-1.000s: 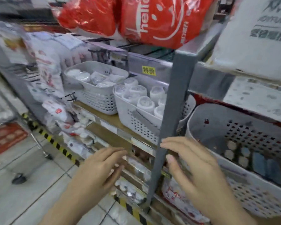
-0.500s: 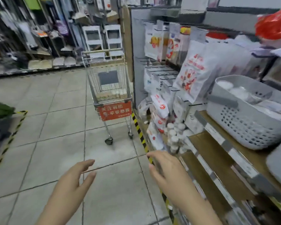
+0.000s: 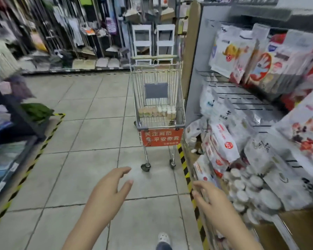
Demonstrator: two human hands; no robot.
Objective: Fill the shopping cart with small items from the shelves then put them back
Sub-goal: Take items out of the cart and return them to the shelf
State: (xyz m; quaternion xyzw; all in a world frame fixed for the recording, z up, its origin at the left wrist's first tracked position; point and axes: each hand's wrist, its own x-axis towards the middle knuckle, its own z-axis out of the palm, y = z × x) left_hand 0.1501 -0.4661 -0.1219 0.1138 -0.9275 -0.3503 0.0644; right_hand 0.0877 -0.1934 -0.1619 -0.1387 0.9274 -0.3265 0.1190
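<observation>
At the bottom of the frame both hands are reaching forward empty. The left hand (image 3: pixel 108 192) is hovering over the tiled floor (image 3: pixel 79 168) with its fingers loosely spread, holding nothing; the right hand (image 3: pixel 211 199) is likewise open and bare, its fingertips lying just beside the shelf edge at lower right. A shoe tip (image 3: pixel 163 238) is showing at the bottom edge.

Just right of that hand, a heap of small white-capped containers (image 3: pixel 249 192) is sitting on the lower shelf (image 3: pixel 296 224), with white and red packets (image 3: pixel 222 143) hanging above them.

Farther off, in the middle of the frame, the shopping cart (image 3: pixel 158 105) is standing on the floor close against the shelf end, carrying a red sign (image 3: pixel 161 137) on its front. A row of small bottles (image 3: pixel 157 112) is already lying in its basket.

The step in hand is probably going to the cart. Doing it well means walking right up before reaching, then lifting the bottles over the wire rim a few at a time, both hands sharing the load so none slip.
</observation>
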